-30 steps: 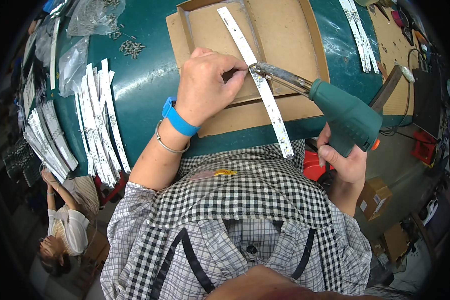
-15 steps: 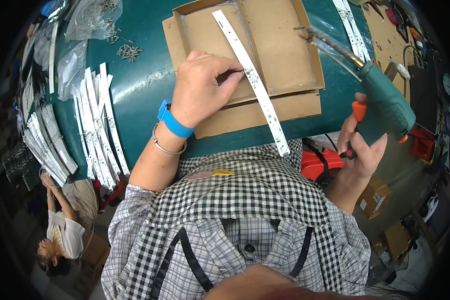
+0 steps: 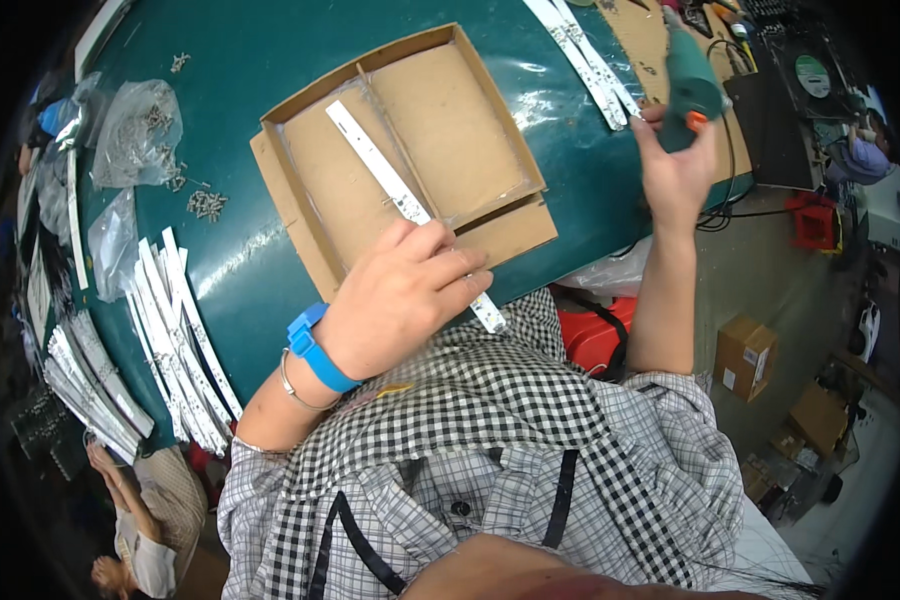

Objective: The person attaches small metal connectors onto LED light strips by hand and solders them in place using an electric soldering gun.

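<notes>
My left hand [image 3: 400, 290], with a blue wristband, lies curled over a white circuit strip [image 3: 362, 142] near its lower end; the thumb is hidden. The strip slants across a shallow cardboard box [image 3: 450, 120], its near end reaching past the box's front edge to the checked apron. Out at the right, my right hand [image 3: 678, 175] is closed around the lower part of a green soldering gun [image 3: 694, 78] with an orange trigger. The gun is slightly blurred, and its tip is not clear.
Loose circuit strips [image 3: 175, 340] lie piled at the left, beside another bundle [image 3: 95, 385]. Two strips [image 3: 588, 65] lie at the far right. Small metal parts [image 3: 206, 205] and plastic bags [image 3: 135, 130] sit at back left. Another person [image 3: 150, 520] is at lower left.
My right hand has moved the soldering gun away to the far right. My left hand has shifted from pinching the strip's middle to lying over its lower part. The whole view has shifted.
</notes>
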`<action>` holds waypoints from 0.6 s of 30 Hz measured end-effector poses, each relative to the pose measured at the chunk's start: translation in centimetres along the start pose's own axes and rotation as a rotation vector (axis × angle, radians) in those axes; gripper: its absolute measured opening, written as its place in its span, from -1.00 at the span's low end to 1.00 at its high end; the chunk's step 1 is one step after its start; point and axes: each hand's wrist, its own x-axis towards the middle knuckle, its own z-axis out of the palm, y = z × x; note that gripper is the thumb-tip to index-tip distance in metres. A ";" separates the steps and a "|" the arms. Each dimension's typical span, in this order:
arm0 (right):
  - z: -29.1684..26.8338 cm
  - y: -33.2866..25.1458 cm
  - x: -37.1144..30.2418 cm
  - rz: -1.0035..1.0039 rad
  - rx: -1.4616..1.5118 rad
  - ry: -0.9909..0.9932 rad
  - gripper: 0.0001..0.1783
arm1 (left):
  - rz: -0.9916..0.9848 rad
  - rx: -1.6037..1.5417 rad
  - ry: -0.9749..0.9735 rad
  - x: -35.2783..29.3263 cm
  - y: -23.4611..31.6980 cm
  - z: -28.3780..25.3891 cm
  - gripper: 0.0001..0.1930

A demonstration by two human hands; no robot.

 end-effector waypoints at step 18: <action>2.3 4.1 2.2 -0.091 -0.602 -0.134 -0.31 | -0.330 0.382 -0.223 -13.1 3.6 -8.0 -0.82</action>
